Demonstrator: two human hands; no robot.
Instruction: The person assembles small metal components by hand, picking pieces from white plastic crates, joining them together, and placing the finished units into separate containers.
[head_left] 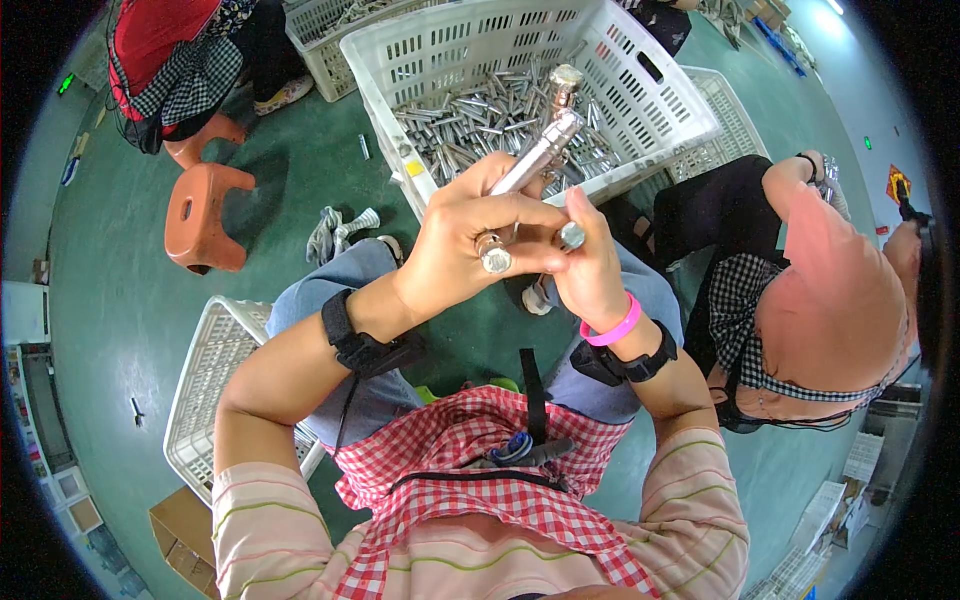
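- A smooth metal cylinder (540, 155) is held in the left hand (462, 225); its upper end is pointed obliquely toward the crate, above the loose parts.
- The left grip is closed, with the fingers curled around the metal.
- A round metal end (571, 236) is pinched between the thumb and fingers of the right hand (592, 272); the two hands are brought together, fingertips touching or nearly so.
- A second round end (495, 257), brownish at its collar, is exposed below the left fingers.
- A knob-ended metal part (566, 82) is seen just behind the cylinder; its lower portion is hidden, so its connection to the exposed ends cannot be told.
- A white slotted plastic crate (682, 112) is positioned beyond the hands and is partly filled with loose metal cylinders (455, 128), laid in many directions.
- A black strap (345, 332) is fitted on the left wrist; a pink wristband (612, 322) is worn on the right.
- An orange stool (205, 215) is placed on the green floor (120, 300) at the left; a co-worker in a pink top (830, 285) is seated at the right.
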